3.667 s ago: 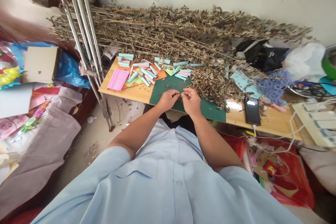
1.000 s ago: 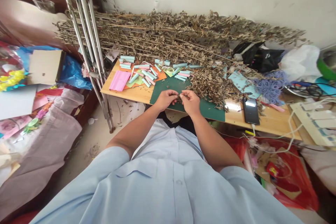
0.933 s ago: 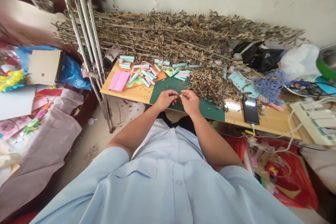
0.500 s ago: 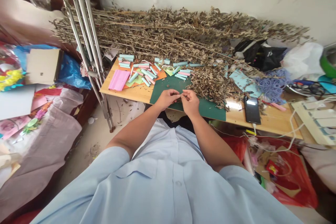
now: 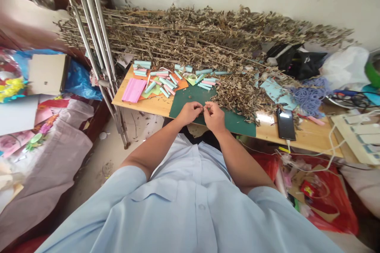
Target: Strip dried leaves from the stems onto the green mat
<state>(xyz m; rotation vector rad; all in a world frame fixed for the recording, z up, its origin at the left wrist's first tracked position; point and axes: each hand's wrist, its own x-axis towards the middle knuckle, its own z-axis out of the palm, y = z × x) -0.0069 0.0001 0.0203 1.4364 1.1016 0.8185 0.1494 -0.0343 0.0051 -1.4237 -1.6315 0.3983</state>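
Note:
Over the front of a green cutting mat (image 5: 190,94), my left hand (image 5: 190,113) and my right hand (image 5: 215,117) meet, fingertips almost touching. Both are closed in a pinch around a small dark crumb of dried leaf, mostly hidden by the fingers. Right of them, a heap of crumbled dried leaves (image 5: 240,97) covers part of the mat. Small rolled paper tubes (image 5: 168,83), pale blue and pink, lie at the mat's far left, some on orange and green paper sheets. A roll of clear tape (image 5: 192,78) is among them.
Long dried leafy stalks (image 5: 178,33) stretch along the wall behind. Metal crutches (image 5: 95,35) lean at the table's left end, near pink paper (image 5: 133,90). To the right are a plugged-in phone (image 5: 285,124), purple cord (image 5: 310,97) and a power strip (image 5: 360,136).
My hands stay at the same spot, fingers shifting slightly around the leaf bit; the fingertips are closer together than a second ago. The camera view has tilted slightly. Objects on the table look unmoved.

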